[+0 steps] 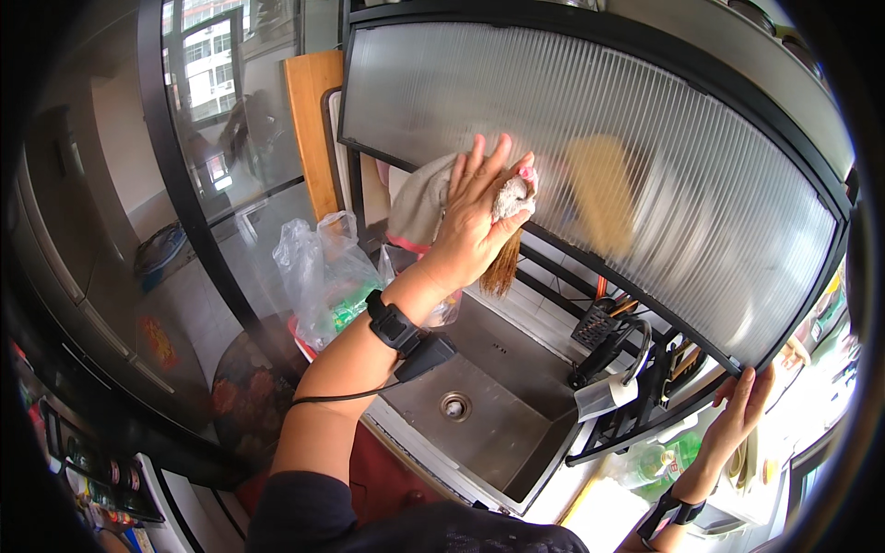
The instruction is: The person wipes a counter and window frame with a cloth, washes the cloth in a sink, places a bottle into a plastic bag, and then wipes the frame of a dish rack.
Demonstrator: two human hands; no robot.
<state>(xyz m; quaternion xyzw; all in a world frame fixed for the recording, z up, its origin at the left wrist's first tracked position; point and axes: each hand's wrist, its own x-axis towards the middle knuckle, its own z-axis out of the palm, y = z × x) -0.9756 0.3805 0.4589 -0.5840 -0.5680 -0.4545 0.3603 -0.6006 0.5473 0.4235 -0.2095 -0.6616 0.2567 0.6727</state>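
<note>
My left hand (pixel 473 214) holds a grey cleaning cloth (pixel 423 197) with pink trim against a ribbed translucent panel (pixel 470 90) in a black frame. Part of the cloth is bunched between thumb and fingers; the rest drapes past the panel's lower edge on the left. At the panel's lower right corner, my right hand (pixel 745 404) grips the black frame (pixel 757 366); some of its fingers are hidden. Below my left hand show the brown bristles of a brush (pixel 503 266). A blurred tan object (pixel 601 193) is visible through the panel.
Beneath lies a stainless steel sink (pixel 477 449) with a faucet (pixel 639 352) and a black utensil basket (pixel 594 326). Plastic bags (pixel 321 269) stand left of it, near a wooden board (pixel 311 131) and a glass door (pixel 242 138). Plastic bottles (pixel 650 463) are at the right.
</note>
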